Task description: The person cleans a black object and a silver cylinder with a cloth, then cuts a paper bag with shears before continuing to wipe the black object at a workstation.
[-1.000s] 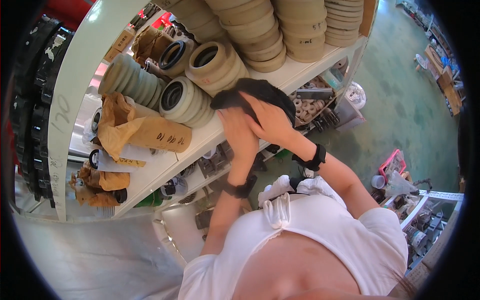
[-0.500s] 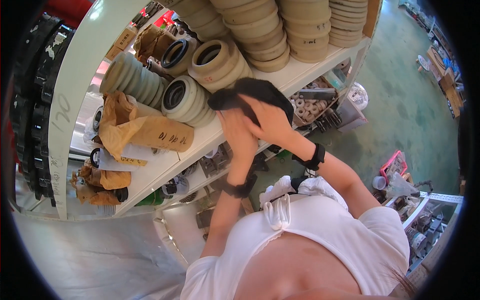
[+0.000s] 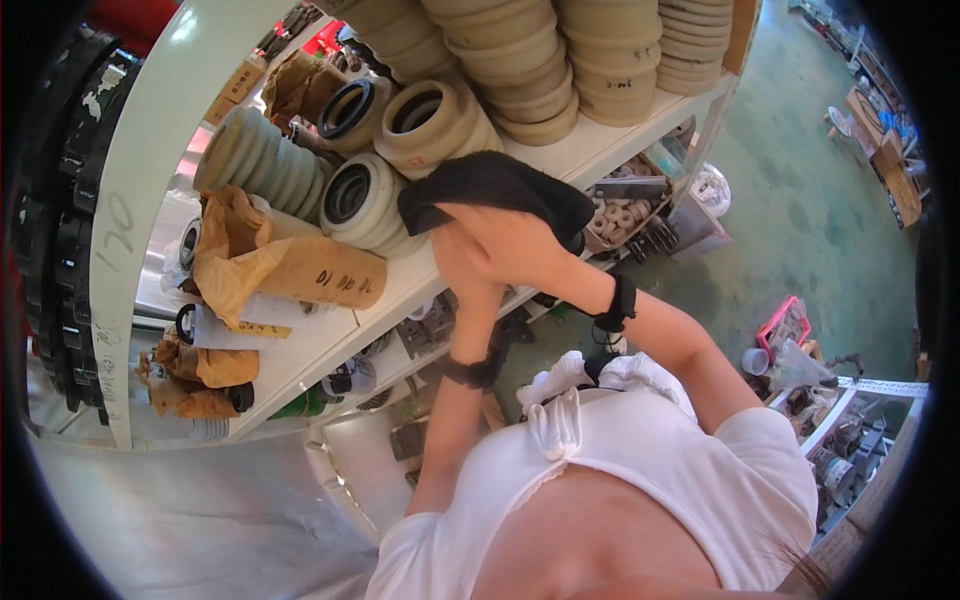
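Observation:
A dark black cloth (image 3: 500, 188) is bunched in front of the shelf edge, draped over my fingers. My right hand (image 3: 515, 245) grips it from the near side, its fingertips hidden under the fabric. Against it, my left hand (image 3: 460, 262) is closed at the cloth's lower left edge, with most of its fingers covered. Just beyond the cloth's left end stand a cream ribbed ring-shaped part (image 3: 365, 200) with a dark inner ring and a larger beige hollow part (image 3: 430, 125).
The white shelf (image 3: 335, 335) also bears tall stacks of beige rings (image 3: 515, 70) and a brown paper-wrapped roll (image 3: 340, 272). Beneath it sits a box of small white rings (image 3: 620, 215). A white upright post (image 3: 125, 200) rises at the left. Green floor (image 3: 790, 210) stretches to the right.
The cloth has spread wider and shifted slightly left over my fingers. My right hand has turned and moved a little left and down, covering more of my left hand.

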Demonstrator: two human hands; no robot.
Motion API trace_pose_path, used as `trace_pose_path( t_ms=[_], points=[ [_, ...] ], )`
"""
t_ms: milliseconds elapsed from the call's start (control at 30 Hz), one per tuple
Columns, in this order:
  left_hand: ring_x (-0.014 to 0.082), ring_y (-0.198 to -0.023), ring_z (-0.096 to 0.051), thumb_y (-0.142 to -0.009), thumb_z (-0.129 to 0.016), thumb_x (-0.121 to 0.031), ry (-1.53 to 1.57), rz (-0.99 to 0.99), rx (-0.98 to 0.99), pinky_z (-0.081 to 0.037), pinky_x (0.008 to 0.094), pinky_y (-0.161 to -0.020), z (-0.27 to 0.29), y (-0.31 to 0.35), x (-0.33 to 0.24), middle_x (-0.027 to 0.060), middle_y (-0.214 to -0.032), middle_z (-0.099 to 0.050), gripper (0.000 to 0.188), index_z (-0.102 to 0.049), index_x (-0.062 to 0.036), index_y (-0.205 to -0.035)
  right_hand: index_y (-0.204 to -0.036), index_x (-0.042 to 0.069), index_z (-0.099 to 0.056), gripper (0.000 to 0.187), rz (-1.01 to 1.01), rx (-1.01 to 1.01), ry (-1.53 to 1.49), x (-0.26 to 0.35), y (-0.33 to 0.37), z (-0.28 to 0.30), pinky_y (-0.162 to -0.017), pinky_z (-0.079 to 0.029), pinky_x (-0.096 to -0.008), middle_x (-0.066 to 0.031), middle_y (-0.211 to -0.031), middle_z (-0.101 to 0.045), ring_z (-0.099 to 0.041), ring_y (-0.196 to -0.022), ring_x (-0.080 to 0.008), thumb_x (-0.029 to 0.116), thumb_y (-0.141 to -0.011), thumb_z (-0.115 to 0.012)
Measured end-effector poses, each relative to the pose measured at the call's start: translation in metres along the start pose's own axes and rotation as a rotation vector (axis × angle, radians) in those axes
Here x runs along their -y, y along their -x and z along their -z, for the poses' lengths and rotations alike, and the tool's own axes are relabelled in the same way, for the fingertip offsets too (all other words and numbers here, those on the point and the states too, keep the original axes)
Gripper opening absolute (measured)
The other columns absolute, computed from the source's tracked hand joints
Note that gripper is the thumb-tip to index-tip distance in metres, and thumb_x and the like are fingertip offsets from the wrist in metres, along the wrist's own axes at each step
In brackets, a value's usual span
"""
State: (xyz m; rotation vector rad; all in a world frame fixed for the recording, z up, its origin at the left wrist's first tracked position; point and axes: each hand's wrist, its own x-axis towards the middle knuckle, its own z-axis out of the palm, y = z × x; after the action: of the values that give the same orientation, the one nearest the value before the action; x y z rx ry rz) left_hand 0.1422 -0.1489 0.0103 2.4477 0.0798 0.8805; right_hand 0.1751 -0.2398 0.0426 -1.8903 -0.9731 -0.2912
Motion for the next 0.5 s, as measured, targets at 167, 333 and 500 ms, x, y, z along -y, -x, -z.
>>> trace_pose_path(
  t_ms=[167,333,500],
  points=[
    [0.0413,-0.112,-0.039,-0.07,-0.047,0.0,-0.224,-0.259,-0.164,-0.025,0.0496,-0.1,-0.006,-0.004,0.008,0.0249,-0.116,-0.044,0.048,-0.042,0.0075,-0.117,-0.114,0.004,-0.049,0.039,-0.062,-0.357,0.026,-0.029,-0.009,0.022,-0.077,-0.045,-0.0358,-0.0161,-0.104,-0.057,-0.055,-0.092,-0.032,0.013,-0.077,-0.055],
    [0.0383,-0.097,-0.047,-0.065,-0.052,-0.002,-0.298,-0.278,-0.198,-0.028,0.0503,-0.097,-0.019,-0.003,0.016,0.0212,-0.099,-0.052,0.044,-0.048,0.0055,-0.109,-0.113,0.004,-0.049,0.042,0.054,-0.327,0.03,-0.028,-0.005,0.014,-0.075,-0.046,-0.036,-0.0161,-0.102,-0.057,-0.056,-0.089,-0.0307,0.015,-0.073,-0.058],
    [0.0328,-0.09,-0.052,-0.07,-0.058,-0.015,-0.006,-0.215,-0.178,-0.037,0.0449,-0.088,-0.029,0.01,0.038,0.0145,-0.087,-0.058,0.03,-0.057,-0.0013,-0.097,-0.11,0.008,-0.054,0.035,0.092,-0.151,0.121,-0.002,0.008,-0.022,-0.06,-0.049,-0.0316,-0.0105,-0.089,-0.062,-0.061,-0.074,-0.0253,0.018,-0.076,-0.053]
  ],
)
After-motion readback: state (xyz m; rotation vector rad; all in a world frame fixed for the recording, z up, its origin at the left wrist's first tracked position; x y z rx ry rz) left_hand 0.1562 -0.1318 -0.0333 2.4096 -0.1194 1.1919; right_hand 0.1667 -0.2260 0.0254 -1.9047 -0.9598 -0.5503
